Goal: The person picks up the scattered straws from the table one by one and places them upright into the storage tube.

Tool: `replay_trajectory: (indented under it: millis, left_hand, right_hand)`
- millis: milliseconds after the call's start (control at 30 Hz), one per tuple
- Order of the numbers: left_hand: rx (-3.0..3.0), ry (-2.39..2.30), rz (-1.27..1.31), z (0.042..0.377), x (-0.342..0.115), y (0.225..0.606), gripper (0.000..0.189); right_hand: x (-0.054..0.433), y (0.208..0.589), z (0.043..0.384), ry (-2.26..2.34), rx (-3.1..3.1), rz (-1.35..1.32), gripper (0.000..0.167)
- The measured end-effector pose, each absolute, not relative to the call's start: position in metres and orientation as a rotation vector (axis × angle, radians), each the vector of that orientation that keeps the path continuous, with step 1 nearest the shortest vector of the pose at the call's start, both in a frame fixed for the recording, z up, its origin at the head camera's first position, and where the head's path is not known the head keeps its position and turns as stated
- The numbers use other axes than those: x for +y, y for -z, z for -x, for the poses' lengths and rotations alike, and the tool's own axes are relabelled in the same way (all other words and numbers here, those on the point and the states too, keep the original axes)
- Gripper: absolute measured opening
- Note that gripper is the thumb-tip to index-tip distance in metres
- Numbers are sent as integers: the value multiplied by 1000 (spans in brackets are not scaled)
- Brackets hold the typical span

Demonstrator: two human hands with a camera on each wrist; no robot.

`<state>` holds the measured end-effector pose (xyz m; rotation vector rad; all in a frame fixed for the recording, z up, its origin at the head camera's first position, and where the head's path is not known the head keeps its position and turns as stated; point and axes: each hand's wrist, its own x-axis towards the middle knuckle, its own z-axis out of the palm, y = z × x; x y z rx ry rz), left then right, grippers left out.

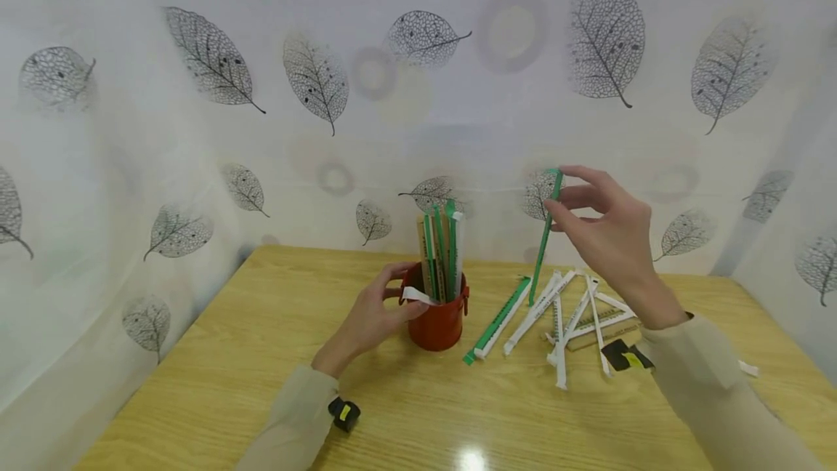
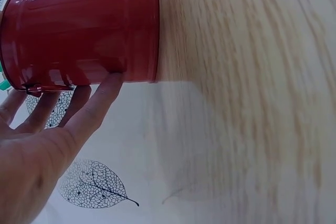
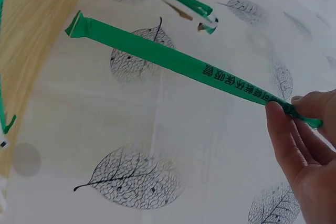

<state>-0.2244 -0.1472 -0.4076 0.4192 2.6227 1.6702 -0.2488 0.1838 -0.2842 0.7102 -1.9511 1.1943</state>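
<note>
A small red metal bucket [image 1: 437, 329] stands upright on the table, and my left hand [image 1: 373, 315] holds it by its left side. The thumb is at the rim, beside a white paper flap [image 1: 417, 296]. Inside the bucket, several paper-wrapped straws [image 1: 455, 253] in green, white and brown stand on end. Up to the right, my right hand [image 1: 611, 227] pinches a green wrapped straw [image 1: 546, 242] near its top end between thumb and fingers. This straw hangs down at a slant, and dark printing shows on its wrapper in the right wrist view.
Right of the bucket lie a green wrapped straw [image 1: 503, 315] and a loose crossed heap of white wrapped straws [image 1: 559, 340]. Brown ones [image 1: 604, 336] lie among them. Behind the wooden table [image 1: 418, 413] hangs a leaf-patterned sheet [image 1: 451, 122].
</note>
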Motion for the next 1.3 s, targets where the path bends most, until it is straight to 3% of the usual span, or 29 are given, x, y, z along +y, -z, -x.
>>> replay_trajectory:
  millis: [467,1300]
  left_hand:
    - [2667,-1642,-465,226,-149,405,60]
    - [2639,-1683,-439,225,-146,408,61]
  right_hand:
    - [120,270,251,-1424,-1643,-947,46]
    - [98,344,262,-1248,-1946,-875,43]
